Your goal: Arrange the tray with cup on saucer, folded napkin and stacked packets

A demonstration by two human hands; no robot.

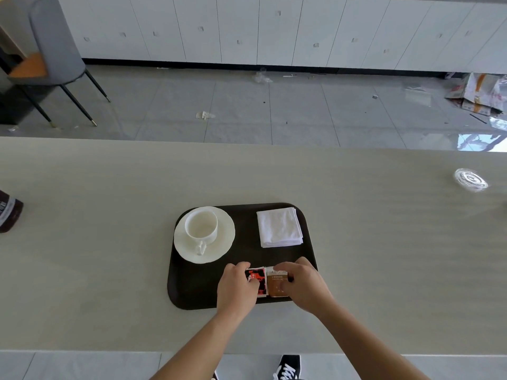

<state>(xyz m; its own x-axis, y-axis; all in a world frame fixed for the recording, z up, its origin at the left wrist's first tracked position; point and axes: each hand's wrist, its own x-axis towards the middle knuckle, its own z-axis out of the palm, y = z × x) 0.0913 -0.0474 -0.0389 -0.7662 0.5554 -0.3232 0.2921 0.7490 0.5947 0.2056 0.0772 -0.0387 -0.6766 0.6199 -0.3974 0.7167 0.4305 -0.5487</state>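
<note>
Dark brown plastic tray [241,242] lies flat on the pale beige table [109,256], long side toward the person; its corners are rounded. Far-left zone of the tray: white saucer [223,244] with the white cup [201,224] standing upright on it; the cup handle points toward the person; the saucer's left rim reaches the tray's left edge. Far-right zone: white napkin [279,227], folded to a square, lying flat and well apart from the saucer. Near zone, centre: red-and-black packet [259,281] and brown packet [277,285] lie side by side on the tray floor, inner edges touching, the red one on the left.

Left hand [236,289]: fingers curled over the left and far edges of the red-and-black packet, thumb pressed on its face; the hand grips that packet. Right hand [304,283]: fingers curled over the far edge of the brown packet, thumb at its right side; the hand grips that packet. Both forearms enter from the near edge of the table.

Other items: dark bottle [9,212] at the left edge of the table, partly out of view; clear round disc [470,180] on the table at far right; grey chair [52,50] on the tiled floor beyond; flattened cardboard [480,91] on the floor at right; black shoe [288,367] below the table edge.
</note>
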